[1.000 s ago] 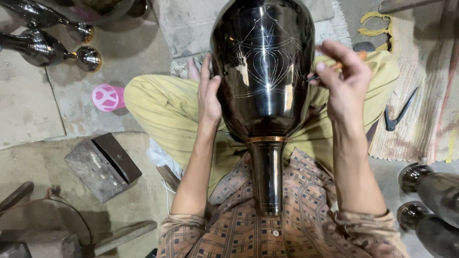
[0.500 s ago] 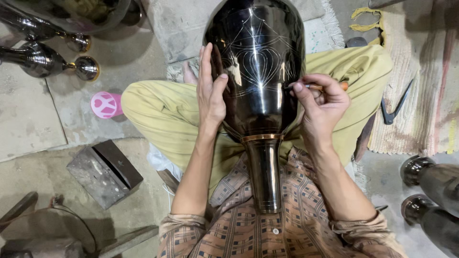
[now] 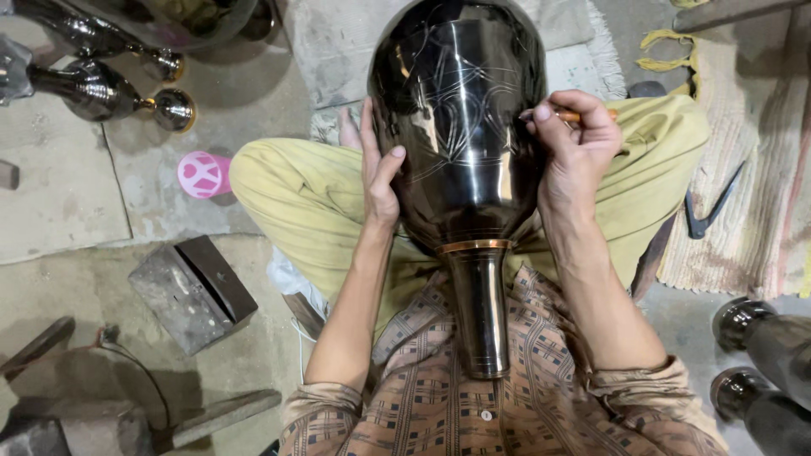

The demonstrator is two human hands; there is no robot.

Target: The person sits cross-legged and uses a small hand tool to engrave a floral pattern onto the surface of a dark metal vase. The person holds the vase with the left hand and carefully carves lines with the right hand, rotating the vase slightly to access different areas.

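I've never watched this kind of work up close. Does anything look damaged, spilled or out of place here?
Nothing stands out as damaged or spilled. The dark metal vase lies tilted across the person's lap, steadied by the left hand, while the right hand holds a thin tool to it. The pale lines on its surface look like a drawn pattern, not scratches.

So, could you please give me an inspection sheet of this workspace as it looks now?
Surface: stone floor, striped rug at right.
Job's things: dark engraved metal vase lying across the lap, neck toward the person.
Clutter: pink cup, metal block, shears, other vases.
Grippers: left hand steadies the vase; right hand holds an orange-handled tool to it.
Cables: thin wire on the floor.
Surroundings: nothing seen.
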